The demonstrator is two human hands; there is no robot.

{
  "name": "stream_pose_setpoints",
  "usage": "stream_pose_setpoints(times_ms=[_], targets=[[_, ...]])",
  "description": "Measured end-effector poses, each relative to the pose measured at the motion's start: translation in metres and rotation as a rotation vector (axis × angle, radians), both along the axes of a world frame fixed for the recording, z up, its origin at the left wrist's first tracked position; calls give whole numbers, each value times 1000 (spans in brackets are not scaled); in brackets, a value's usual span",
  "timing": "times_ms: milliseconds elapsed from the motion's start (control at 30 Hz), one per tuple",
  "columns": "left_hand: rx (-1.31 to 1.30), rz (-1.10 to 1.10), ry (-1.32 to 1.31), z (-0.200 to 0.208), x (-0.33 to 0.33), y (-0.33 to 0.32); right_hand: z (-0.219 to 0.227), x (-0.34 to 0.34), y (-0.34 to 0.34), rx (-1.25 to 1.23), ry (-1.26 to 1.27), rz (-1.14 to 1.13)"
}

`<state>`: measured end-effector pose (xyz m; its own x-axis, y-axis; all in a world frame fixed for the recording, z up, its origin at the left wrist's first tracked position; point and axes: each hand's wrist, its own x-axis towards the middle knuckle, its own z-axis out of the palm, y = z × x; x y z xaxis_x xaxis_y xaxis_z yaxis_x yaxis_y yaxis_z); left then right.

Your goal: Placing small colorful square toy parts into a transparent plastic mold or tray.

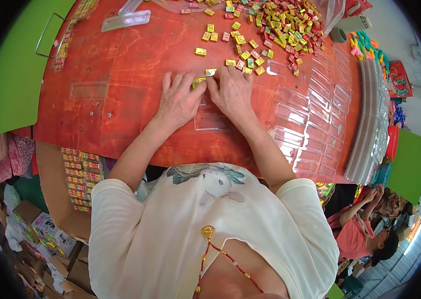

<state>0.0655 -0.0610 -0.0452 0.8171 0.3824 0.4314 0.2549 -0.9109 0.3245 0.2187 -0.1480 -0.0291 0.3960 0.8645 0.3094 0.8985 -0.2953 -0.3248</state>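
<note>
My left hand (178, 97) is bent over the red tabletop, its thumb and forefinger closed around small yellow boxes (198, 81). Close beside it, my right hand (233, 89) curls its fingers down at the table. Another small yellow box (210, 72) lies between the two hands, against the right fingertips. What sits under the right fingers is hidden. A clear plastic tray (211, 122) lies below my hands, partly seen between the wrists. More loose yellow and red boxes (231, 63) lie just beyond the right hand.
A big heap of little boxes (290, 25) covers the far right. Rows of clear trays (305, 124) spread at right, beside a long stack of trays (370, 119). A single tray (88, 90) lies at left. A carton (53, 184) stands below the left edge; a person (357, 224) sits at right.
</note>
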Motion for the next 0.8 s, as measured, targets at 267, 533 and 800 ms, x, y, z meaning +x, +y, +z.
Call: stream_pose_setpoints(times_ms=[267, 533, 800], targets=[[8, 4, -28, -5, -2, 1, 9, 7, -9, 24, 88, 43], [11, 8, -55, -7, -3, 2, 1, 1, -10, 15, -35, 120], [42, 12, -87, -5, 0, 1, 3, -4, -3, -26, -13, 55]])
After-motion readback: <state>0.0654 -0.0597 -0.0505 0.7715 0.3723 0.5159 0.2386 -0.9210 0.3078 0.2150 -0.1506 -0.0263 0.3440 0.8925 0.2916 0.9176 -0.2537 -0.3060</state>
